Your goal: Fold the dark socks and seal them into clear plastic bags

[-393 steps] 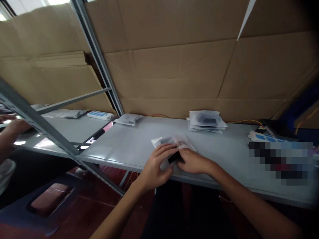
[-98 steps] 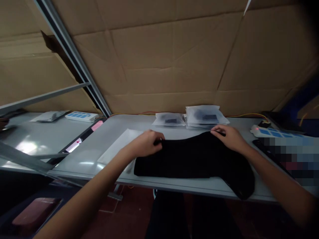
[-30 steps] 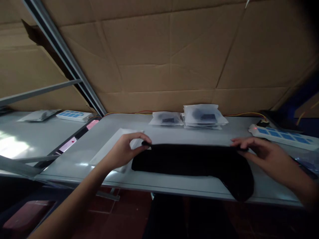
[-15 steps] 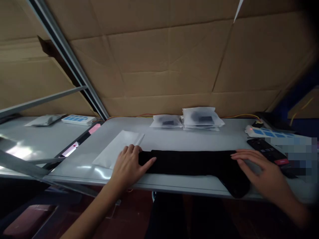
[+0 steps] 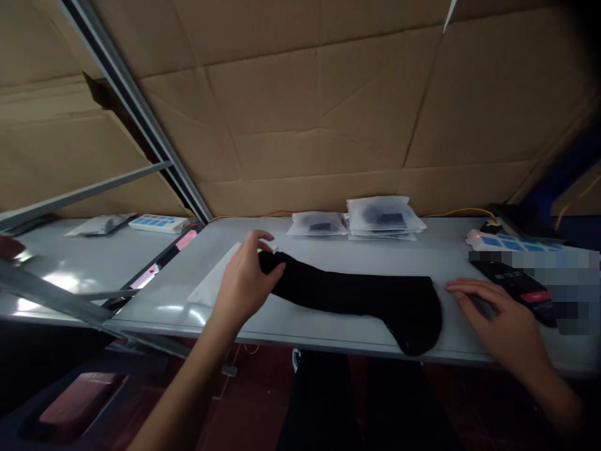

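A long black sock [image 5: 347, 291] stretches across the grey table, its foot end at the right bending toward the front edge. My left hand [image 5: 248, 275] is closed on the sock's left end, thumb in front and fingers behind, holding that end slightly raised. Partly hidden under this hand is a white flat bag [image 5: 211, 282]. Just right of the sock, my right hand [image 5: 498, 319] hovers low with fingers slightly curled and thumb apart; it holds nothing.
Frosted bags with dark contents [image 5: 382, 216] are stacked at the back, beside a single similar bag [image 5: 317, 224]. On the right are a phone [image 5: 516, 285] and a power strip [image 5: 507, 241]. A metal frame post [image 5: 154, 131] stands left. Part of another person's hand [image 5: 10, 247] shows far left.
The sock has slid left, its left end pulled up and away by my left hand, now gripping it. My right hand has come off the sock's right end.
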Motion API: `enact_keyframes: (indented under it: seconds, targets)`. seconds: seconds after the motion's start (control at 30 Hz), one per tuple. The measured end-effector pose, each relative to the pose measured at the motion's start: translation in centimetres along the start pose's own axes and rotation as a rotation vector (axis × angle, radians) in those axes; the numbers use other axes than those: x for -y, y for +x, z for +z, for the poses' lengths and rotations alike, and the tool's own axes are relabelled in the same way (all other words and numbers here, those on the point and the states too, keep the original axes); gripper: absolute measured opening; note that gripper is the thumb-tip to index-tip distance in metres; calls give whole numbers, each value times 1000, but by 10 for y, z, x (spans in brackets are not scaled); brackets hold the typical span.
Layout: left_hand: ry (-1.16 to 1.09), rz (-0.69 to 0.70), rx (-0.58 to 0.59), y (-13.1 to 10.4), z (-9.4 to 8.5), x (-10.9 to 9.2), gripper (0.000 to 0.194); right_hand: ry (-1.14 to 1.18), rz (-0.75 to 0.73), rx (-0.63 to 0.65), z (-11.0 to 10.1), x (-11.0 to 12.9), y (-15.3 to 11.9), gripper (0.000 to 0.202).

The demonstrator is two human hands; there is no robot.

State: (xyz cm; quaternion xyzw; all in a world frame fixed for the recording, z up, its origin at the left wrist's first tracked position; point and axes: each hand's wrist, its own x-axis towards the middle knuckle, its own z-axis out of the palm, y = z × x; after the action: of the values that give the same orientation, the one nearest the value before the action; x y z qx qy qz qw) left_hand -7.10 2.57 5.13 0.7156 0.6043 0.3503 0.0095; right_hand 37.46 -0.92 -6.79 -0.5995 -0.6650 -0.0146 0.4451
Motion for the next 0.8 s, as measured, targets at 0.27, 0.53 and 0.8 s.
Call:
enact_keyframes:
  seconds: [0.27, 0.53, 0.8]
  targets:
    - [11, 233, 173, -36, 102, -94, 70, -24, -7, 25, 2, -5, -3, 24]
    - [8, -71, -102, -18, 91, -37, 35, -45, 62, 31, -1, -2, -4, 28]
    - [-153, -273, 136, 3, 64, -18, 26, -86, 108, 48, -2, -3, -5, 30]
